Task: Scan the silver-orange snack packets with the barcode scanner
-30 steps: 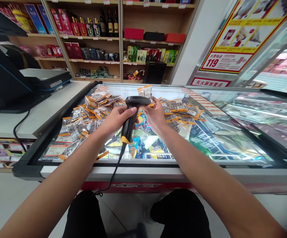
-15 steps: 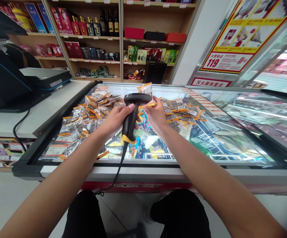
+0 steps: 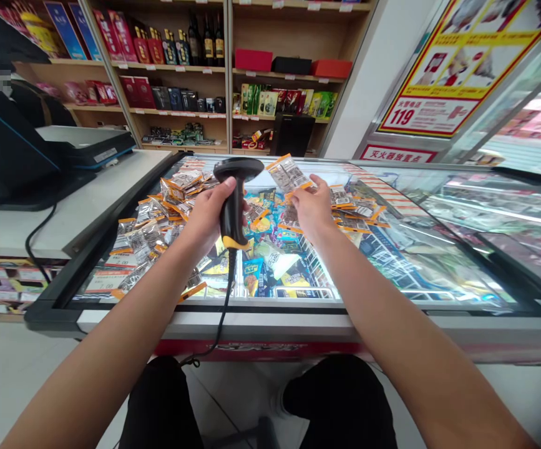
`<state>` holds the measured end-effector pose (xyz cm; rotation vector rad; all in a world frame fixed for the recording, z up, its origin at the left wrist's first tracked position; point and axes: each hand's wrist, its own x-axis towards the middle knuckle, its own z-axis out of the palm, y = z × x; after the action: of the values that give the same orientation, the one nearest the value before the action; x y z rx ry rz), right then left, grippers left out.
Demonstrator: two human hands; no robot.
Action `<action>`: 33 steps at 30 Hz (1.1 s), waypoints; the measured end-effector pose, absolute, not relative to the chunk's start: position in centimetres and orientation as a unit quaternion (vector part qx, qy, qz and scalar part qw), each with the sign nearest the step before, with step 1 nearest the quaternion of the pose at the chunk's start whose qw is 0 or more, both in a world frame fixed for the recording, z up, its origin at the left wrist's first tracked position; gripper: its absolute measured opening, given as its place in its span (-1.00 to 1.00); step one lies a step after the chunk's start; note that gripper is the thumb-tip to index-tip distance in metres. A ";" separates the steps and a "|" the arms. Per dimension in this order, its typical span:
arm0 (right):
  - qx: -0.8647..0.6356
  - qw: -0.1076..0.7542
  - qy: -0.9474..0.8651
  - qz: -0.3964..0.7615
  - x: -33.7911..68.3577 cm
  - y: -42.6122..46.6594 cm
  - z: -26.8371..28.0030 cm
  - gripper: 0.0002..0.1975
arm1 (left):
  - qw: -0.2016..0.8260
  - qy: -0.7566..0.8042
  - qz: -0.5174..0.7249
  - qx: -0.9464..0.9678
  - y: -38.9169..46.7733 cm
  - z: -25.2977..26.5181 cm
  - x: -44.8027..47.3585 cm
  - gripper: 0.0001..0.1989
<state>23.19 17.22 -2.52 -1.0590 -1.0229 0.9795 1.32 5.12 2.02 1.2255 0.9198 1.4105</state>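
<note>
My left hand (image 3: pixel 208 215) is wrapped round the handle of a black and yellow barcode scanner (image 3: pixel 234 209), its head on top and its cable hanging down. To the right of the scanner, my right hand (image 3: pixel 312 204) pinches a clear snack packet (image 3: pixel 287 174) with orange edges and a printed label. The packet is tilted, apart from the scanner's head. Beneath my hands, similar packets lie in a left pile (image 3: pixel 146 240) and a smaller right pile (image 3: pixel 354 209) on the glass lid of a chest freezer (image 3: pixel 270 319).
Through the glass, colourful bags (image 3: pixel 277 265) show inside the freezer. A white counter (image 3: pixel 111 199) with a dark screen and scale stands at left, a person partly visible behind it. Shelves (image 3: pixel 181 68) with bottles and boxes line the back. A poster (image 3: pixel 443 93) hangs at right.
My left hand has drawn the scanner left and slightly up. My right hand has shifted right with the packet, which now leans left, opening a gap between it and the scanner.
</note>
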 end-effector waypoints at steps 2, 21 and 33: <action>-0.515 0.655 -0.446 0.327 24.9 18.1 -2.2 -0.28 | 0.479 0.386 0.614 0.494 5.5 2.2 0.9 -0.46; -0.513 0.313 -0.778 0.185 18.7 13.4 -3.7 -0.43 | 0.454 0.397 0.636 0.482 6.0 2.2 0.4 -0.46; -0.442 0.527 -0.411 0.599 19.7 12.8 -2.2 -0.35 | 0.521 0.396 0.553 0.517 5.1 1.9 1.3 -0.51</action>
<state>19.73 12.81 -2.21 -1.0564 -0.9814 1.4308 1.27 5.11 1.86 1.2381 0.9483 1.3246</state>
